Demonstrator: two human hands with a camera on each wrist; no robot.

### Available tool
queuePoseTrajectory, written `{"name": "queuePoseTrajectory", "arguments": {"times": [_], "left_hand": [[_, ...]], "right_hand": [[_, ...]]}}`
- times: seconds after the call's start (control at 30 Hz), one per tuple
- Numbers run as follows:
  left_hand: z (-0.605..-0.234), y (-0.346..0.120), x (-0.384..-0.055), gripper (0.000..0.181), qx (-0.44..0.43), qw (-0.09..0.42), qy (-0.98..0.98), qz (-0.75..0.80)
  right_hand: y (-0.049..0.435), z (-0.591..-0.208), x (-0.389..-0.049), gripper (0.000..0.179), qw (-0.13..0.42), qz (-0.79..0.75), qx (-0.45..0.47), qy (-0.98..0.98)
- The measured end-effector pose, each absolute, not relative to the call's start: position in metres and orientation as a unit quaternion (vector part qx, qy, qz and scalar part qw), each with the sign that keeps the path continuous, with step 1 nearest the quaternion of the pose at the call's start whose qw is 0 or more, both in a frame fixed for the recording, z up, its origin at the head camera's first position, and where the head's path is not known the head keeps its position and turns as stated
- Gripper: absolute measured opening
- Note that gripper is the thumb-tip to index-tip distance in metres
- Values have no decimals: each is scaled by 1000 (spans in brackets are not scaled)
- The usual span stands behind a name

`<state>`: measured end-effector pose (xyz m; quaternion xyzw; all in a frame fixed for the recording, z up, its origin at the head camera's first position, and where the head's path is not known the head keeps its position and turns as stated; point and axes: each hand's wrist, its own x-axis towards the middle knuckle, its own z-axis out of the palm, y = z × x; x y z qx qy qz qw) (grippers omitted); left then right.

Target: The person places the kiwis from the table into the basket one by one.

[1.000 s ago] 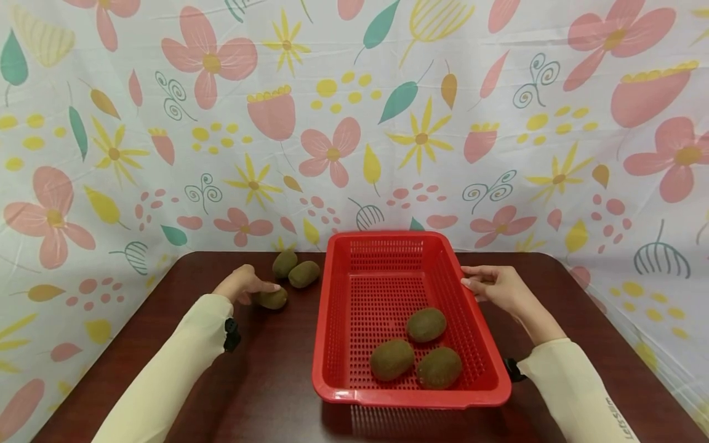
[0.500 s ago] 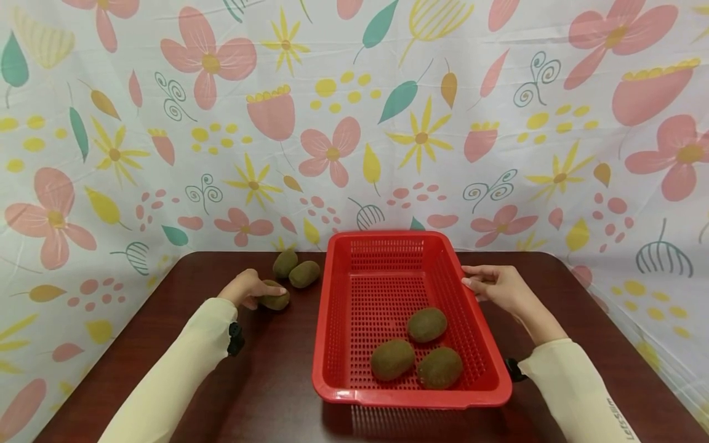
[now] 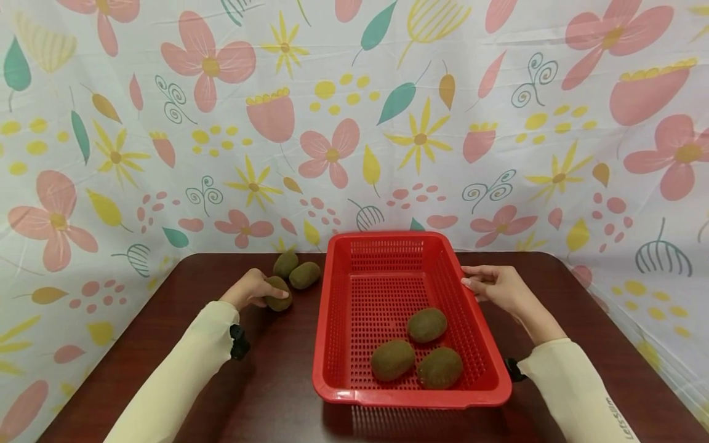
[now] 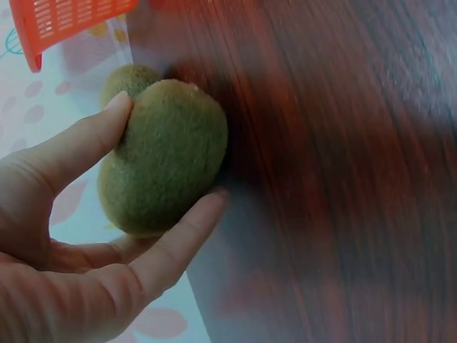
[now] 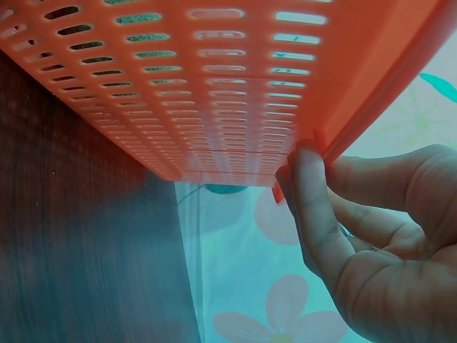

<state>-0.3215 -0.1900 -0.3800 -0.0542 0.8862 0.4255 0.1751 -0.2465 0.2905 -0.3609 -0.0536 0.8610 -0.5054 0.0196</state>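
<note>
My left hand (image 3: 252, 288) holds a brown fuzzy kiwi (image 4: 168, 153) between thumb and fingers, at the left of the table. Just beyond it, two more kiwis (image 3: 304, 275) lie against each other; one of them (image 4: 128, 80) peeks out behind the held fruit in the left wrist view. A red perforated plastic basket (image 3: 360, 397) stands to the right, with three kiwis (image 3: 426, 325) in its near right part. On the basket's right side, my right hand (image 3: 498, 289) pinches the rim, thumb on one side and fingers beneath in the right wrist view.
The dark reddish-brown wooden table (image 3: 271, 387) carries everything. Directly behind its far edge hangs a white curtain (image 3: 354, 123) with flowers and leaves printed on it. The basket wall rises between the left hand and the three kiwis inside.
My left hand has shifted slightly right, its grip now round the kiwi, which has turned from lying flat to more upright. The right hand and basket stay where they were.
</note>
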Motion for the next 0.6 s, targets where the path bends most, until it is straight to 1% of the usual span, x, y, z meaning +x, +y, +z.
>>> {"name": "queuePoseTrajectory", "arguments": {"times": [0.1, 0.23, 0.47, 0.6], "left_hand": [[-383, -189, -322, 73, -48, 166, 880, 443], [-384, -189, -322, 67, -39, 159, 873, 459], [-379, -188, -322, 69, -38, 159, 872, 462], [-375, -189, -323, 74, -43, 159, 862, 479]], "right_hand": [[291, -362, -246, 50, 19, -505, -52, 861], [290, -362, -246, 51, 19, -504, -50, 862], [290, -361, -246, 51, 19, -501, -52, 864], [290, -361, -247, 51, 18, -500, -51, 864]]}}
